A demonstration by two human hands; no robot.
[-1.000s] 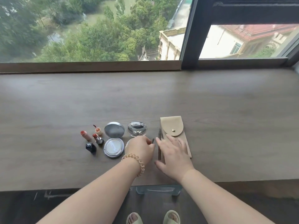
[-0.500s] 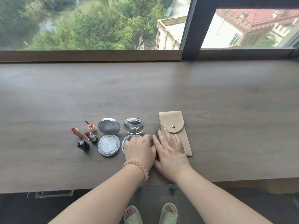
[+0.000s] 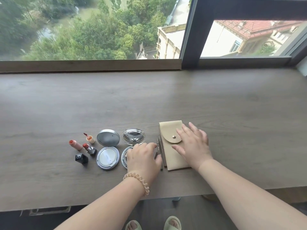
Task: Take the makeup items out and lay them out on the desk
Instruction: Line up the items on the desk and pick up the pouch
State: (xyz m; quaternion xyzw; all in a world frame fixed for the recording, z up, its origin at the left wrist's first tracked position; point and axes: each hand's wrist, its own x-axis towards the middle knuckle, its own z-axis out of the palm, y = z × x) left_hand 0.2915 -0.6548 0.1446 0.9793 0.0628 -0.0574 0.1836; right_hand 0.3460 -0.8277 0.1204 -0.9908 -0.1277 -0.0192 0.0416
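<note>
A beige snap-flap pouch (image 3: 170, 156) lies flat on the wooden desk (image 3: 166, 100). My right hand (image 3: 192, 145) rests on it, palm down with fingers spread. Two thin dark makeup pencils (image 3: 159, 143) lie along the pouch's left edge. My left hand (image 3: 142, 157) is curled beside them, thumb touching a pencil, and partly covers an open clear compact (image 3: 133, 138). Left of that stands an open silver cushion compact (image 3: 108, 149). Further left are two uncapped lipsticks (image 3: 75, 144) (image 3: 88, 148), a small lip-gloss pot (image 3: 90, 139) and a black cap (image 3: 81, 158).
A window sill (image 3: 89, 65) and dark window frame (image 3: 191, 30) run along the desk's far side. The desk's front edge (image 3: 116, 203) is close to my body, with my sandalled feet (image 3: 152, 224) below. Bare desk stretches right of the pouch.
My right hand has slid to the right, off the pencils and onto the pouch's flap. My left hand stays curled at the pencils. The camera view shifted slightly.
</note>
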